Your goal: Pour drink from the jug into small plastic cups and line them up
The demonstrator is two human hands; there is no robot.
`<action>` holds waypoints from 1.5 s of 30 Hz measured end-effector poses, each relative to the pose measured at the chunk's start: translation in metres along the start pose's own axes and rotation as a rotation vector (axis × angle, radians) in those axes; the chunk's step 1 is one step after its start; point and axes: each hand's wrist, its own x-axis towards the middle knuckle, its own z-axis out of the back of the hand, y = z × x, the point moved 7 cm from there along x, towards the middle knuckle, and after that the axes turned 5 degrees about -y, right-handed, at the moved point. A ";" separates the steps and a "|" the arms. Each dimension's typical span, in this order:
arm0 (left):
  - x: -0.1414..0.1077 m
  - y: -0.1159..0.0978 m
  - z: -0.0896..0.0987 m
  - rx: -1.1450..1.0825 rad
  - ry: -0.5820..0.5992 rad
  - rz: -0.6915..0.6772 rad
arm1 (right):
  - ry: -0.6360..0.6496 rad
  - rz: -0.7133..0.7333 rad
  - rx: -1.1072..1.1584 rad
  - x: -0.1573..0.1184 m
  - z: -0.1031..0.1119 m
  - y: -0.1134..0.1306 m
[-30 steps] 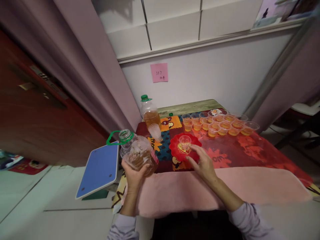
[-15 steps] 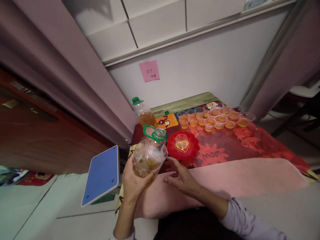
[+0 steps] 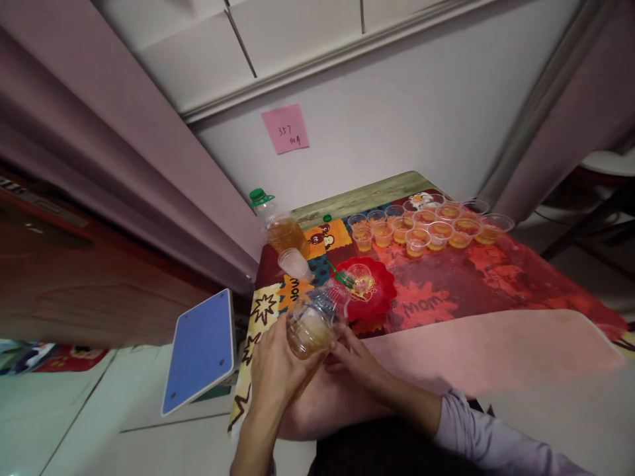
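Observation:
A clear plastic bottle (image 3: 320,307) with some amber liquid inside tips forward, its neck over a red scalloped dish (image 3: 380,301). My left hand (image 3: 275,357) is wrapped round the bottle's lower left side. On the lower right side, my right hand (image 3: 354,357) presses its fingers against the bottle. A small clear plastic cup (image 3: 360,274) stands in the dish, right by the bottle's mouth and partly covered by its green handle ring (image 3: 342,276). I cannot make out whether liquid is flowing.
Several clear cups with orange liquid (image 3: 439,231) stand at the back right. A second, fuller bottle (image 3: 285,235) with a green cap stands back left, before a stack of clear cups (image 3: 295,263). A loose green cap (image 3: 327,218) lies behind. A blue-topped stool (image 3: 201,350) is left.
The bottle has gone from nearly upright to tilted, its mouth moving right to the cup in the dish. My right hand has come in from beside the bottle onto it.

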 end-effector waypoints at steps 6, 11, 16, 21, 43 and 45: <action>0.012 -0.020 0.000 0.280 0.294 0.098 | -0.002 -0.039 0.122 0.009 -0.003 -0.007; 0.023 -0.043 0.010 0.444 0.430 0.132 | 0.016 -0.081 0.224 0.012 -0.008 -0.016; 0.029 -0.052 0.009 0.502 0.506 0.119 | 0.011 -0.094 0.266 0.015 -0.007 -0.018; 0.033 -0.056 0.010 0.537 0.537 0.128 | 0.021 -0.114 0.277 0.018 -0.008 -0.019; 0.046 -0.083 0.017 0.605 0.577 0.095 | 0.075 -0.115 0.348 0.013 -0.015 -0.006; 0.047 -0.086 0.018 0.616 0.578 0.083 | 0.072 -0.116 0.356 0.013 -0.016 -0.005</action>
